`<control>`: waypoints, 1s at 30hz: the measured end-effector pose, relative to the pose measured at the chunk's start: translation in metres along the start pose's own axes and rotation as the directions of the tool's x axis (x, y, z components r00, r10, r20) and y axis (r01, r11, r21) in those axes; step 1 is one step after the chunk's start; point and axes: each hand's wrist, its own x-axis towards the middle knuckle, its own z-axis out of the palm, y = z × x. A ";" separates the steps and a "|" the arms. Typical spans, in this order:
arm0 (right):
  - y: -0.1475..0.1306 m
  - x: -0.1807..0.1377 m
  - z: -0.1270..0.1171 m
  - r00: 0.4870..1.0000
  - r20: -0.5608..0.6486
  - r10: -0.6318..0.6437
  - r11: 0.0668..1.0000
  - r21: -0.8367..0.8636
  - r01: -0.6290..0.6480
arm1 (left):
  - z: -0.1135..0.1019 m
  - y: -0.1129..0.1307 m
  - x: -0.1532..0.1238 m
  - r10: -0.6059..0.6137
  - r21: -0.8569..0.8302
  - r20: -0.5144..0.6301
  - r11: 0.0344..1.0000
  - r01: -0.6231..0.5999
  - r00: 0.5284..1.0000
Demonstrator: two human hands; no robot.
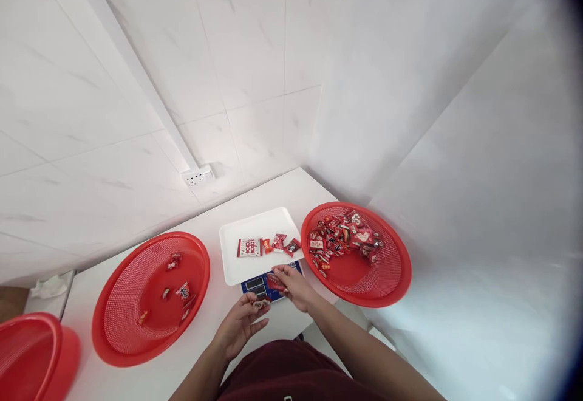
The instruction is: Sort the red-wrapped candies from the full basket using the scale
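Note:
A white tray (237,267) rests on a small blue scale (256,287) and carries several red wrapped candies (273,245). My right hand (296,288) is at the tray's front edge, pinching a red candy wrapper (276,281). My left hand (239,323) hovers just below the scale with its fingers curled around a small wrapped candy (259,304). To the right, a red mesh basket (392,279) holds a heap of red candies (341,240). A second red mesh basket (118,328) on the left holds a few scattered candies (175,279).
Everything stands on a white table (282,194) set into a corner of white tiled walls. A wall socket (197,176) sits just above the table's back edge. Another red basin (31,352) shows at the far left, off the table. My dark red clothing (291,370) fills the bottom.

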 end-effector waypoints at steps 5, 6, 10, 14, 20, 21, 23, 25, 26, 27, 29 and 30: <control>0.013 -0.011 0.016 0.987 0.088 -0.138 0.984 -0.102 0.146 | 0.009 -0.001 0.006 0.011 0.070 0.013 0.997 -0.012 1.000; 0.012 -0.011 0.016 0.984 0.092 -0.156 0.977 -0.132 0.167 | 0.010 -0.001 0.006 0.017 0.070 -0.005 0.997 -0.017 1.000; 0.009 -0.008 0.011 0.972 0.073 -0.222 0.910 -0.343 0.233 | 0.012 -0.002 0.007 0.013 0.081 -0.014 0.997 -0.012 1.000; 0.016 -0.004 0.012 0.959 0.046 -0.281 0.834 -0.483 0.267 | 0.015 -0.004 0.008 0.028 0.149 -0.042 0.989 -0.021 0.999; 0.007 0.016 0.018 0.945 -0.063 -0.321 0.883 -0.382 0.275 | 0.012 -0.002 0.010 0.027 0.069 -0.102 0.997 -0.020 0.994; 0.003 0.019 0.018 0.949 -0.074 -0.305 0.908 -0.322 0.267 | 0.011 -0.001 0.010 0.030 0.059 -0.119 0.998 -0.023 0.992; -0.005 0.024 0.016 0.964 -0.076 -0.253 0.948 -0.217 0.232 | 0.007 0.001 0.009 0.038 0.048 -0.149 0.998 -0.031 0.988; -0.008 0.023 0.013 0.971 -0.071 -0.228 0.956 -0.206 0.209 | 0.003 0.001 0.009 0.046 0.038 -0.179 0.998 -0.040 0.983; -0.007 0.021 0.011 0.972 -0.061 -0.228 0.949 -0.236 0.208 | 0.002 0.001 0.008 0.049 0.035 -0.191 0.998 -0.043 0.980; -0.006 0.018 0.010 0.974 -0.036 -0.224 0.940 -0.272 0.206 | 0.000 0.000 0.008 0.052 0.035 -0.199 0.998 -0.046 0.979; -0.003 0.008 0.007 0.984 0.076 -0.159 0.927 -0.333 0.175 | -0.002 -0.001 0.007 0.061 0.045 -0.198 0.998 -0.053 0.978; -0.002 0.003 0.006 0.983 0.159 -0.092 0.921 -0.362 0.145 | -0.003 -0.001 0.006 0.065 0.057 -0.191 0.997 -0.055 0.979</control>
